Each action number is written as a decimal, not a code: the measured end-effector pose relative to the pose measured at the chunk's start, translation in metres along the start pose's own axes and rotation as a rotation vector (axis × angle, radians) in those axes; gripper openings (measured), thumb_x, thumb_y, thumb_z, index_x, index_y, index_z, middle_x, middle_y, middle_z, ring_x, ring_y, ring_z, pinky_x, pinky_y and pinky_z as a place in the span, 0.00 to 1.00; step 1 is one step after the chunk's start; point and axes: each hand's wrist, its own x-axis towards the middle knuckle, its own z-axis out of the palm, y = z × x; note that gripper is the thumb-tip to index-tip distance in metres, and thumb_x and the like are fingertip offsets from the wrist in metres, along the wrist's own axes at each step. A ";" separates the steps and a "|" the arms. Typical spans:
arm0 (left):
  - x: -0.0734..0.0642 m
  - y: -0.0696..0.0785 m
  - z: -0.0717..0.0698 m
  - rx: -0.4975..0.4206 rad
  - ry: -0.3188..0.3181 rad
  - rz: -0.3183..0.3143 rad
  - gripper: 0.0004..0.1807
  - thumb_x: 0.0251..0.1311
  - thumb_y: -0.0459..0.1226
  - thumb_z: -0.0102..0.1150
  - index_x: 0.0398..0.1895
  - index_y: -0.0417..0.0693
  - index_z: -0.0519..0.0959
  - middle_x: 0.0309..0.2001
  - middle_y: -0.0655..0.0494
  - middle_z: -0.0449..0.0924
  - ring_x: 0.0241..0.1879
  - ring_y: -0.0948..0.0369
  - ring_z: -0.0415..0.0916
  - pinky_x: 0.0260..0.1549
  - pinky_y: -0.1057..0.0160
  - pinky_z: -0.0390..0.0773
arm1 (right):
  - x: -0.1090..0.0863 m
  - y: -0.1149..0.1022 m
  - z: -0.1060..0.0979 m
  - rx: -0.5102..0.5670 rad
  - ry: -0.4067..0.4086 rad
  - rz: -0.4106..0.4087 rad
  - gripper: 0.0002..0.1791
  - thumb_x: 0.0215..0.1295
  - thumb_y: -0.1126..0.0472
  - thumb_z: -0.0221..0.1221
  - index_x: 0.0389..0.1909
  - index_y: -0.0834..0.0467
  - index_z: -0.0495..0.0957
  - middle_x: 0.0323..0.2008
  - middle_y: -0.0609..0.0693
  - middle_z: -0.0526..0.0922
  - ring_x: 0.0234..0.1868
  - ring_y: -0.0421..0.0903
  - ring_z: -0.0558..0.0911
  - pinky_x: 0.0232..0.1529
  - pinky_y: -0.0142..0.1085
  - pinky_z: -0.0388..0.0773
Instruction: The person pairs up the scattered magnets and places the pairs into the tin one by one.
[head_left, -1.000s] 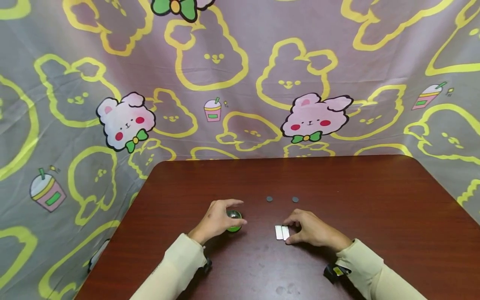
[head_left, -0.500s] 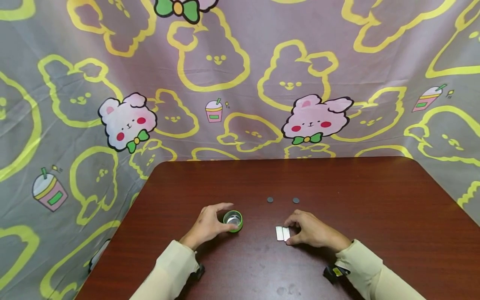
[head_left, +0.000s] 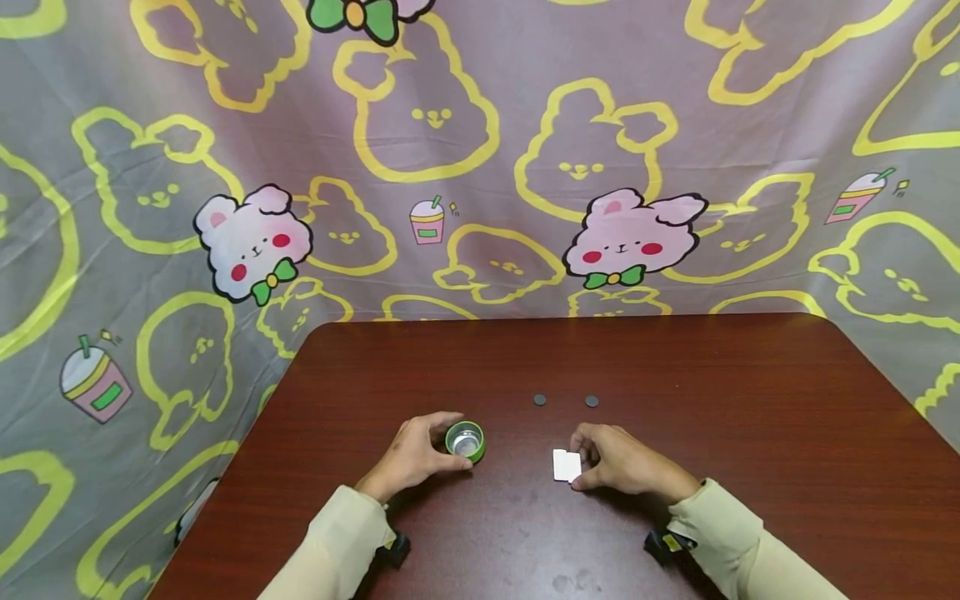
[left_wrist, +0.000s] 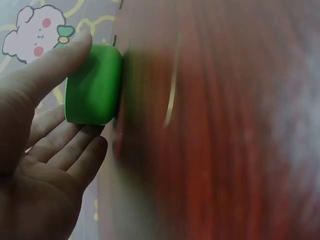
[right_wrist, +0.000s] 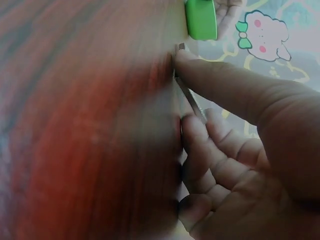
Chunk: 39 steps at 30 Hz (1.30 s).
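Note:
In the head view my left hand spans a small round green tin, thumb at its near side and index finger at its far side. The tin is uncovered, silvery inside, and sits level on the table. The left wrist view shows the thumb over one edge of the tin and fingers along the opposite edge. To the right, my right hand pinches a small flat white rectangular piece between thumb and fingers. A matching white piece lies against its left side. From the right wrist, the pinched piece looks thin and slanted.
Two small dark discs lie side by side farther back on the brown wooden table. A patterned cloth hangs behind the table and along its left side.
My left hand has drawn back leftward from over the tin, its thumb sliding off the top to the near side. The two white pieces, earlier with a visible line between them, now look closed together.

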 end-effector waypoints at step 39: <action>-0.003 -0.010 0.006 -0.094 0.023 -0.007 0.36 0.39 0.32 0.83 0.57 0.36 0.79 0.50 0.44 0.84 0.49 0.50 0.83 0.47 0.62 0.81 | 0.032 -0.031 0.000 0.838 -0.015 0.296 0.16 0.67 0.70 0.60 0.49 0.79 0.75 0.38 0.60 0.85 0.36 0.48 0.88 0.39 0.38 0.85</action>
